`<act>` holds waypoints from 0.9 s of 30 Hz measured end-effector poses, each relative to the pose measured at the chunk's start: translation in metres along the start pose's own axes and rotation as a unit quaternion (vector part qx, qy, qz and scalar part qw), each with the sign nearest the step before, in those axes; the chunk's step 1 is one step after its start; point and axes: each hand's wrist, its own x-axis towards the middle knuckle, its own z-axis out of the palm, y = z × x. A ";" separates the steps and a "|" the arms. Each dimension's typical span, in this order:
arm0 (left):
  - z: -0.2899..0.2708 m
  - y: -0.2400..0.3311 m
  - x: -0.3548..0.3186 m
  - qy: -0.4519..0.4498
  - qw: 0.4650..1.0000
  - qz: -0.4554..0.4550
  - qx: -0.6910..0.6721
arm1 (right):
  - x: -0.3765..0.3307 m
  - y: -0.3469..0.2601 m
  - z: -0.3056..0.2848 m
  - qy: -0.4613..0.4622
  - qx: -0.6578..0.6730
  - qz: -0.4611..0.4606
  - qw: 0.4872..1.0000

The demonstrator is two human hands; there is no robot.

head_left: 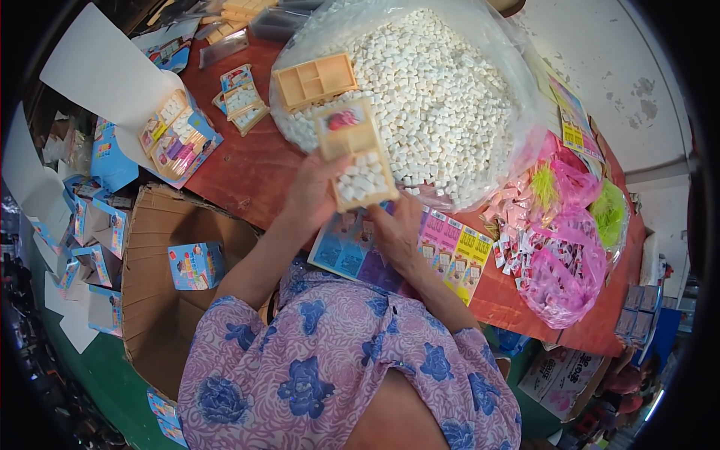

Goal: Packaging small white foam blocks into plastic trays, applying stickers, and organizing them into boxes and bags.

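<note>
My left hand [313,193] grips a tan plastic tray [354,154] by its left edge; its lower compartment holds small white cubes and its upper end shows a pink picture card. My right hand [395,227] supports the tray from underneath at the lower right. Just beyond the tray sits a big clear bag [442,97] heaped with the same white cubes, with an empty tan tray [316,79] lying on the heap. Colourful printed sheets [420,251] lie on the red table [247,169] under my hands.
Filled trays [244,101] and an open blue box of packed trays [174,135] lie at the left. A large open cardboard carton [161,300] holding a small blue box [196,265] stands lower left. Pink bags of small packets [559,262] sit right.
</note>
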 end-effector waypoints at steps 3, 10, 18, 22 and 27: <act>0.003 -0.023 -0.002 -0.010 1.000 -0.021 -0.010 | 0.013 -0.007 0.028 0.084 0.035 -0.121 0.988; -0.051 -0.058 0.022 0.044 0.997 -0.042 -0.050 | -0.023 -0.020 -0.001 -0.096 0.028 -0.140 0.985; -0.056 -0.069 0.026 0.114 0.986 0.076 0.098 | 0.000 -0.037 -0.128 -0.175 0.246 -0.081 0.950; -0.052 -0.067 0.031 0.100 0.992 0.045 0.056 | 0.017 -0.030 -0.162 0.101 0.414 0.123 0.896; -0.042 -0.073 0.032 0.021 0.990 -0.099 -0.095 | 0.057 0.001 -0.110 0.073 0.641 0.231 0.729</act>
